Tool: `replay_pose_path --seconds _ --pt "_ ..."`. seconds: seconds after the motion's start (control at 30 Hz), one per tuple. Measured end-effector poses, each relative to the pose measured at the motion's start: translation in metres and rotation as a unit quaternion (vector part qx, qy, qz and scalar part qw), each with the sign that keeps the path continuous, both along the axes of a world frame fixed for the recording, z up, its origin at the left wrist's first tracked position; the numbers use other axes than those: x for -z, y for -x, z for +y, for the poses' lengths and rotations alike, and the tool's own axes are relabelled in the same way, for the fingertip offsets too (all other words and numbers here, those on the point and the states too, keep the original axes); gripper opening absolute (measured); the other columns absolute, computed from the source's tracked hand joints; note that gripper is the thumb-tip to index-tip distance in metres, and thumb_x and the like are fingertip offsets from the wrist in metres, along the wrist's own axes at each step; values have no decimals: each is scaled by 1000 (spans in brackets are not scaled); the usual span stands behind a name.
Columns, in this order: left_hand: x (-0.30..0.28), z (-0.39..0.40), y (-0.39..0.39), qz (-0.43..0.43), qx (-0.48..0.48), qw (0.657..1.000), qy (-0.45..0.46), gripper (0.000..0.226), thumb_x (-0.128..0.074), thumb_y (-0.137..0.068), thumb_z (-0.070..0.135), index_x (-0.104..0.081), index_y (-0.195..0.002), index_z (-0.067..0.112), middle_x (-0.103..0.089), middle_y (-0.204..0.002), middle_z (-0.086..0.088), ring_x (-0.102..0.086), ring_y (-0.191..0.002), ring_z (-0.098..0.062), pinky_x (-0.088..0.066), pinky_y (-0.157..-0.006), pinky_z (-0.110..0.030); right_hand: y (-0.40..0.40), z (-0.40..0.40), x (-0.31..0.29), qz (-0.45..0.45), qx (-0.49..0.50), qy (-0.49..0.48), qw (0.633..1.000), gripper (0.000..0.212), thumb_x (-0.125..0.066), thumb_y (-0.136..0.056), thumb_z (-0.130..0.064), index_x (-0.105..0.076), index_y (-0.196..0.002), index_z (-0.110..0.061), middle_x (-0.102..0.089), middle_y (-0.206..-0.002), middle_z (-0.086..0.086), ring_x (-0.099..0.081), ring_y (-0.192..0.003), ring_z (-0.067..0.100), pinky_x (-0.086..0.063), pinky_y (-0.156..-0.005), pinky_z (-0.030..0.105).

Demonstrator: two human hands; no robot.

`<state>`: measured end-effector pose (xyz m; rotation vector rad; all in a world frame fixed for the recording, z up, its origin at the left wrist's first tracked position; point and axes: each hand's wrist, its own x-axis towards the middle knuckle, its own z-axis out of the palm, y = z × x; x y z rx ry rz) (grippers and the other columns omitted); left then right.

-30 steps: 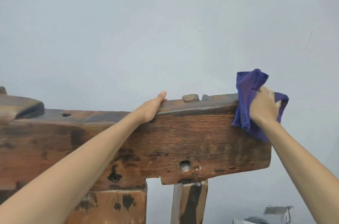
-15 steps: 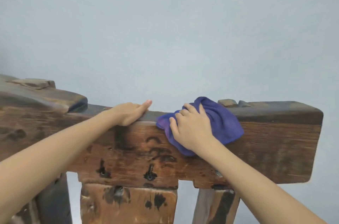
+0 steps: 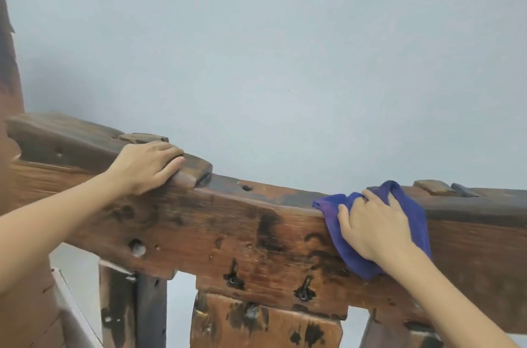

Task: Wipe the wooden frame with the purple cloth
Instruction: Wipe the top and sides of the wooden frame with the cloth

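A dark, worn wooden frame (image 3: 228, 228) crosses the head view, its thick top beam running left to right. The purple cloth (image 3: 413, 222) is draped over the beam's top edge and down its front face at the right. My right hand (image 3: 376, 225) presses flat on the cloth, fingers spread over it. My left hand (image 3: 148, 165) grips the raised block on top of the beam at the left, fingers curled over its edge.
A plain pale wall (image 3: 285, 62) stands close behind the frame. Wooden posts (image 3: 134, 310) and a lower panel (image 3: 265, 325) hang below the beam. Small wooden pegs (image 3: 433, 187) stick up from the beam right of the cloth. A tall wooden upright (image 3: 8, 62) rises at far left.
My right hand has slid the cloth from the beam's right end leftward along it. My left hand has shifted left onto the raised block. The view has turned left.
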<state>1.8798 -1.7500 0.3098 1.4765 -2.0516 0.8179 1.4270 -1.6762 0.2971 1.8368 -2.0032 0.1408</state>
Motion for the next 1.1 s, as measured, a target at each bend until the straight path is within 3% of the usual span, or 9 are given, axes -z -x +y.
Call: replay_pose_path --seconds 0.17,0.27,0.47,0.67,0.73,0.83,0.9,1.0,1.1 --pt "20 -10 -6 2 25 995 98 52 -31 -100 46 -74 -99 15 -79 -101 -2 -73 -102 -26 -55 -73 -40 -14 -3 -7 16 13 2 1000 44 -14 -94 -32 -43 -63 -21 -49 -69 -7 -56 -91 24 -33 -80 40" --pt "19 -12 -6 16 20 995 100 43 -40 -97 41 -75 -98 17 -80 -100 -1 -75 -96 -25 -55 -71 -39 -22 -46 -16 -49 30 -14 998 48 -23 -98 -46 -60 -93 -15 -73 -104 9 -62 -102 31 -31 -82 37" --pt "23 -9 -9 27 25 997 74 36 -44 -94 38 -73 -90 18 -79 -92 3 -75 -87 -21 -52 -67 -38 -116 -126 -31 -205 -5 -282 937 56 -19 -109 -37 -42 -153 -11 -32 -166 11 -34 -151 28 -25 -119 37" --pt "21 -3 -13 31 40 997 62 36 -43 -92 36 -74 -90 19 -79 -91 4 -74 -85 -21 -51 -66 -36 -254 -119 -37 -370 -136 -283 875 37 -29 -105 -21 -62 -107 -5 -58 -133 22 -57 -108 32 -37 -97 38" --pt "22 -4 -17 26 44 997 62 38 -40 -92 37 -73 -91 19 -79 -91 4 -74 -85 -22 -51 -66 -36 -249 -103 -36 -398 -191 -255 860 40 -32 -106 -25 -64 -119 -6 -61 -139 12 -57 -119 30 -40 -106 40" --pt "24 -11 -18 25 49 996 72 38 -39 -94 38 -71 -90 19 -77 -89 4 -73 -85 -21 -50 -66 -37 -207 -64 -21 -356 -250 -177 883 38 -37 -101 -40 -71 -107 -24 -68 -107 -23 -58 -113 6 -40 -103 44" --pt "23 -14 -18 29 42 996 76 38 -39 -94 38 -71 -89 19 -75 -86 4 -71 -84 -21 -48 -66 -37 -171 -45 -12 -288 -253 -123 915 34 -39 -104 -48 -68 -120 -43 -61 -122 -35 -49 -124 -4 -38 -104 41" --pt "22 -10 -18 29 39 996 73 38 -38 -95 40 -69 -87 19 -73 -84 4 -69 -84 -21 -45 -66 -36 -117 -35 -9 -148 -114 -44 981 48 -28 -104 -60 -54 -141 -46 -53 -149 -20 -47 -139 14 -42 -107 46" --pt "17 -8 -22 8 98 994 52 40 -37 -97 44 -66 -93 18 -71 -90 4 -65 -89 -21 -46 -67 -36 -86 -50 -16 -175 8 -108 979 88 -16 -85 -88 -68 -112 -22 -72 -115 3 -66 -107 24 -49 -99 47"
